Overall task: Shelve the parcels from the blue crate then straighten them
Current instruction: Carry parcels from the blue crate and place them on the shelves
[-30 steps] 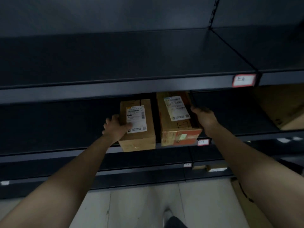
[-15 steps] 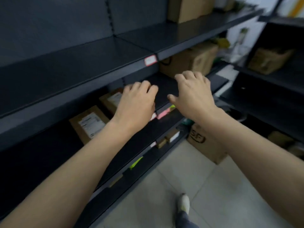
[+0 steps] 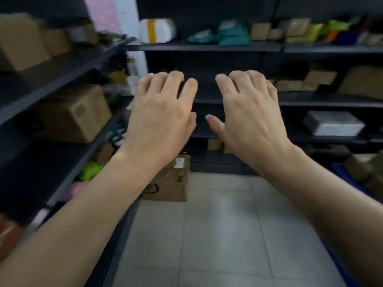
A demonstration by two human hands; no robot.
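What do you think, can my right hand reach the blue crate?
Probably yes: the right hand is empty, and the blue crate sits low on its own side with nothing visibly between them.

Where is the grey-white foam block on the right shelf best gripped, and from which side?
Probably by its two short ends, left hand and right hand one each, coming from the aisle side. The foam block lies flat, long side along the shelf edge, with bare shelf at both ends.

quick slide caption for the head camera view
Left hand and right hand held out empty between dark shelves, a cardboard box on the floor ahead.
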